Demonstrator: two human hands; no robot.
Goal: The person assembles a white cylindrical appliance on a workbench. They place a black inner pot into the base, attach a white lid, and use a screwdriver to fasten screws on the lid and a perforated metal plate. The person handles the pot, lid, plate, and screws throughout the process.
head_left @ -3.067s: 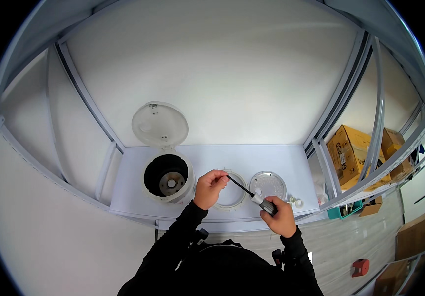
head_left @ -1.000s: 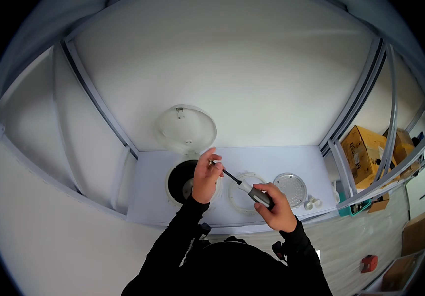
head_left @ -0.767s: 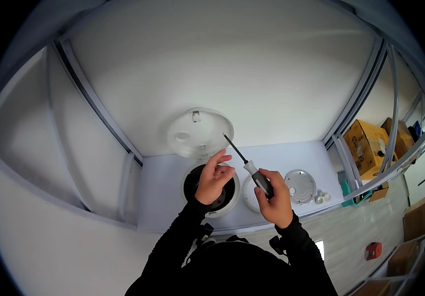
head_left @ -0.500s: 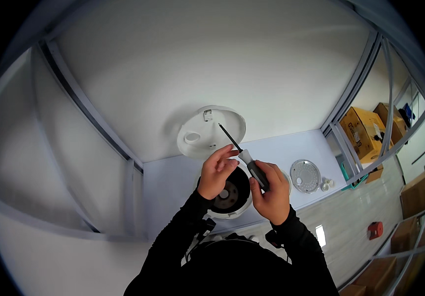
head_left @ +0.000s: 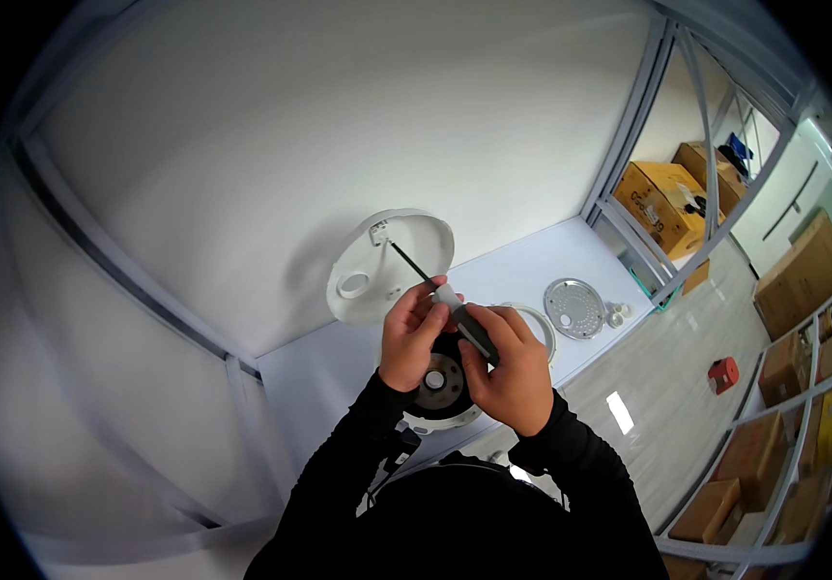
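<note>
A screwdriver [head_left: 474, 333] with a grey and black handle and a long dark shaft is held between my two hands. My right hand [head_left: 517, 379] wraps the handle's rear. The fingers of my left hand [head_left: 408, 340] close at the pale front of the handle, where the shaft begins. The shaft points up and away, its tip in front of the open white lid [head_left: 406, 275] of what looks like a rice cooker; I cannot tell whether tip and lid touch. Below my hands stands the round cooker body [head_left: 455, 421], its dark inside partly hidden, with a central disc showing.
Right of the cooker on the white table [head_left: 300, 372] lie a perforated metal disc [head_left: 574, 309], small white parts [head_left: 618, 313] and a pale ring [head_left: 546, 329], partly behind my right hand. A metal frame surrounds the table. Cardboard boxes [head_left: 662, 208] and a red object [head_left: 723, 375] are farther right.
My left hand, apart from the screwdriver before, has closed on the front of its handle. The view has turned, so the table and lid sit farther left and more tilted.
</note>
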